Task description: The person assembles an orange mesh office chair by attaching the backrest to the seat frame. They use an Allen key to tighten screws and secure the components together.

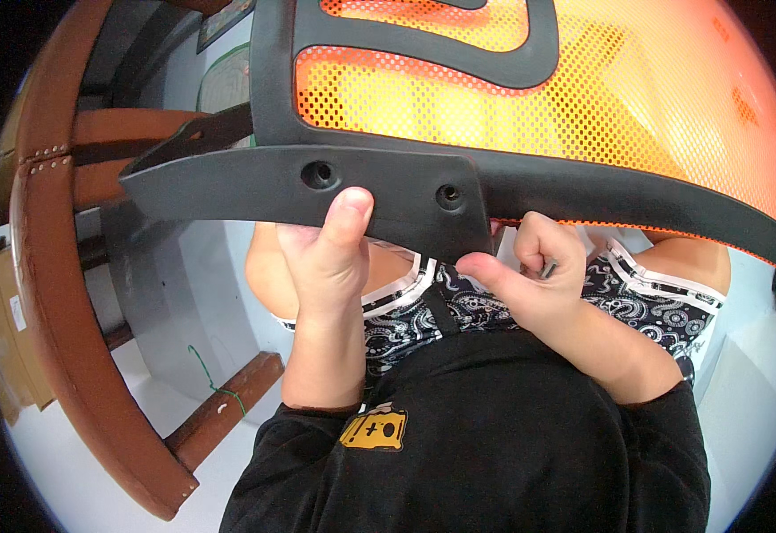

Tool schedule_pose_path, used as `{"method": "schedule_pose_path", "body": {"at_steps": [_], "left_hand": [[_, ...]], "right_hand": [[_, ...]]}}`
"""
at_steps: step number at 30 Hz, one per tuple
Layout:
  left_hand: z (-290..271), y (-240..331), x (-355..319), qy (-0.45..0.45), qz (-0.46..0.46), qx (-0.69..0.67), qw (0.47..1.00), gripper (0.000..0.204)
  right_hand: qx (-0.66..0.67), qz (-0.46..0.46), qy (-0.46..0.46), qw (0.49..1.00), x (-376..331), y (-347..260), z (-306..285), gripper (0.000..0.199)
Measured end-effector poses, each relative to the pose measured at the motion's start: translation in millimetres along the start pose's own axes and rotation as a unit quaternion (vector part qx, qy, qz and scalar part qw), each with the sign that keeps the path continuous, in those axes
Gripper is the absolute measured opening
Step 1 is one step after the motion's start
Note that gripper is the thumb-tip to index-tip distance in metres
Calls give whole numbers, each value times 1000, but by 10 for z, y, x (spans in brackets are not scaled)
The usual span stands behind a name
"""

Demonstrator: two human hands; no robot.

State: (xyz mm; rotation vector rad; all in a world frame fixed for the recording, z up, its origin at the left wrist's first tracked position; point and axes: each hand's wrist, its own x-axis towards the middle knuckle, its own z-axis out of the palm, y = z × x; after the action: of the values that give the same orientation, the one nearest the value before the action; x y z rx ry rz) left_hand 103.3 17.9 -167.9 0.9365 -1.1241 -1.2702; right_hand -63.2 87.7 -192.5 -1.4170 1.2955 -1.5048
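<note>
A large orange mesh panel (654, 107) with a black plastic frame (628, 182), which looks like a chair back, lies across the top of my view. Along its near left edge runs a black bracket (255, 182) with two round recessed holes. My left hand (328, 253) grips the bracket, thumb pressed on its face below the left hole and fingers hidden underneath. At the bracket's right end is my right hand (548, 271), its thumb stretched toward the lower corner and its index finger curled. The other fingers are partly hidden, and I cannot make out what they hold.
A brown, curved frame (95, 355) with studded joints and a crossbar (228, 409) stands to the left. Green cord (215, 382) hangs by the crossbar. Cardboard boxes (11, 329) sit at the far left. Beneath the panel are my legs in patterned shorts (406, 306).
</note>
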Motion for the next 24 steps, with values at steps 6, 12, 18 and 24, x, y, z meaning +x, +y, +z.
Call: {"method": "schedule_pose_path", "body": {"at_steps": [6,12,18,24], "left_hand": [[43,77,-13,-2,-30,16,999,51],[41,108,-1,-16,-31,22,999,52],[42,119,10,-10,-36,21,999,52],[82,125,43,-11,-23,-42,999,38]], "right_hand": [[38,33,3,999,20,-64,5,54],[39,21,6,999,6,-51,10,53],[60,3,16,998,12,-2,54,53],[64,23,14,998,17,-47,55,53]]}}
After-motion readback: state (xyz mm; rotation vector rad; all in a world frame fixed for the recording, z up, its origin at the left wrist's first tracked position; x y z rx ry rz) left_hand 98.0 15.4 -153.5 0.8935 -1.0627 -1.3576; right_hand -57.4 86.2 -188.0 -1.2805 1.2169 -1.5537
